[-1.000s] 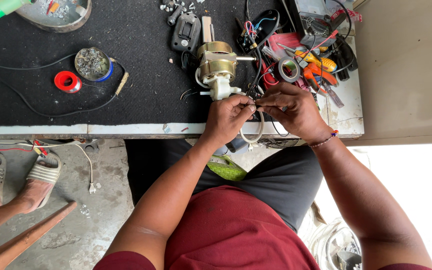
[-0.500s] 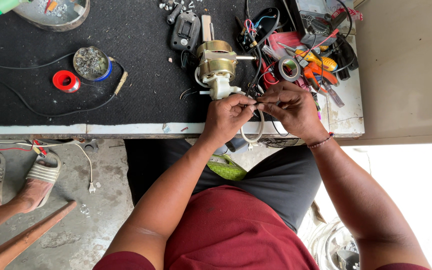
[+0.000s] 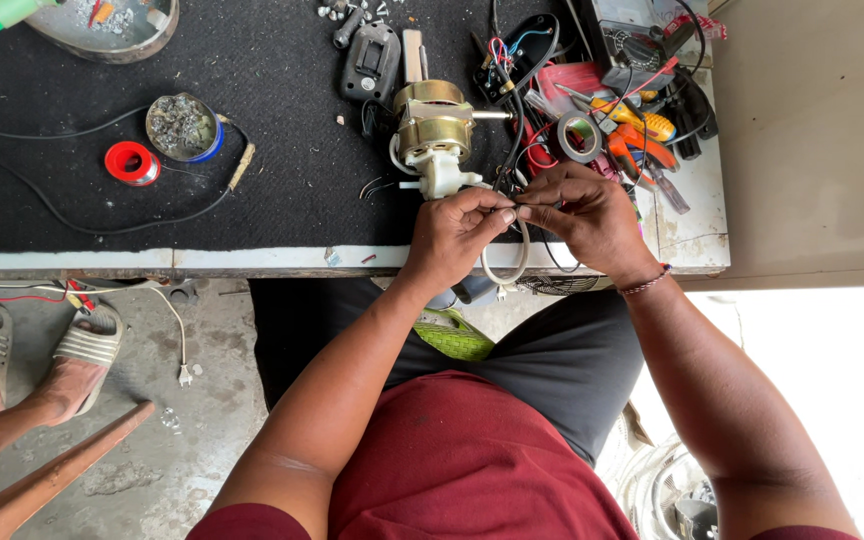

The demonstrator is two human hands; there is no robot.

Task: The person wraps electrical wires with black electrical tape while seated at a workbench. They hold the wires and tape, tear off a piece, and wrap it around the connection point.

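1. Left hand [image 3: 452, 235] and right hand [image 3: 577, 220]: fingertips meet at the near edge of the black-matted surface [image 3: 282, 170], both pinched on a thin pale wire [image 3: 508, 262] that loops down below them.
2. Brass-coloured round fan motor with a white plastic base [image 3: 434, 135]: lies on the surface just beyond the left hand.
3. Red spool of solder [image 3: 132, 163] and round tin of metal scraps [image 3: 183, 127]: well to the left.
4. Heap of orange-handled pliers and tape rolls [image 3: 622, 130]: beyond the right hand.

head view; looks straight down; close above workbench [image 3: 252, 258] edge and lap
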